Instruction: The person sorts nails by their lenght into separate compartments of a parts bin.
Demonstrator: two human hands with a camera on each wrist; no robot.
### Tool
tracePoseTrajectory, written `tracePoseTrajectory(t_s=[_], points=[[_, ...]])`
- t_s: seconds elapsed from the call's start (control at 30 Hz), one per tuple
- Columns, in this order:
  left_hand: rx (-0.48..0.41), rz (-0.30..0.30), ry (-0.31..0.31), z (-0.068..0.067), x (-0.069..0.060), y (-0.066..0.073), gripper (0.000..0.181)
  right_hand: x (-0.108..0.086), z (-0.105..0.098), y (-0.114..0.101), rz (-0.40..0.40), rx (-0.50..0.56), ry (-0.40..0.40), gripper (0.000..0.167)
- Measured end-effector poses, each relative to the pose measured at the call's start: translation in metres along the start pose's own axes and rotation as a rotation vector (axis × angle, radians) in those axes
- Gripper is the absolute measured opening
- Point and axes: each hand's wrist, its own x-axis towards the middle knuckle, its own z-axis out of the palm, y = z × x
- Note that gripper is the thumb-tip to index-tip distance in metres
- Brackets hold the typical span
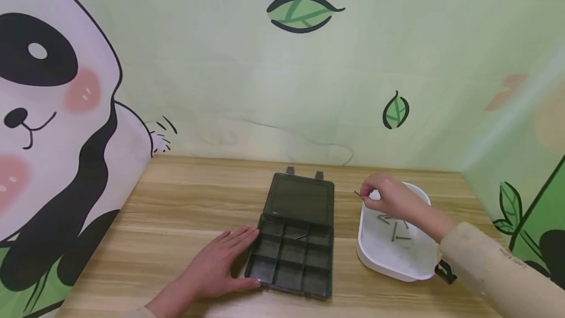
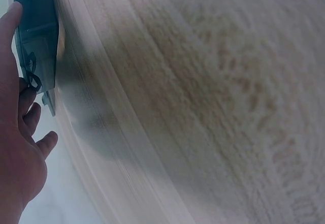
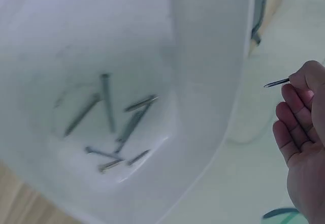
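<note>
Right grip (image 1: 390, 198) pinches a slim dark metal fastener (image 3: 277, 83) beside the white plastic tub (image 1: 388, 270); left grip (image 1: 218, 261), unclenched, touches the grey plastic compartment box (image 1: 289, 273). Fastener likely light, stiff, smooth; mid-shank hold advised.

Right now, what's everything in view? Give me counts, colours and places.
Compartment box: 1, smoky dark grey, mid-table, lid open
Fastener in box: 1, metallic, middle column
Tray: 1, white, right of box
Fasteners in tray: at least 7, greyish metal, on its floor
Held fastener: 1, dark metal, by tray's far-left edge
Black item: 1, black, beside tray, unidentifiable
Table: 1, light wood-grain, underneath
Backdrop: 1, pale green, behind table
Panda print: 1, black, white and pink, left
Leaf prints: at least 3, green, back and right
Sleeves: 2, cream, at the wrists
Left hand: 1, bare, at box's left side
Right hand: 1, bare, pinching held fastener
</note>
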Motion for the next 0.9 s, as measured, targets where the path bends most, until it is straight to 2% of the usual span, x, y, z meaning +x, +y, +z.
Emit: tracePoseTrajectory(t_s=[0.2, 0.5, 0.6, 0.9], points=[[-0.011, -0.016, -0.016, -0.001, -0.001, 0.001, 0.105, 0.019, 0.004, -0.027, -0.054, 0.032, -0.027, 0.013], [-0.005, -0.013, -0.008, 0.000, -0.001, 0.001, 0.105, 0.049, 0.027, -0.062, -0.217, 0.073, -0.048, 0.013], [0.000, -0.011, -0.004, 0.000, -0.001, 0.001, 0.105, 0.056, 0.033, -0.073, -0.247, 0.072, -0.064, 0.012], [-0.004, 0.002, 0.016, 0.000, 0.000, 0.001, 0.104, 0.071, 0.057, -0.088, -0.179, 0.198, -0.178, 0.011]])
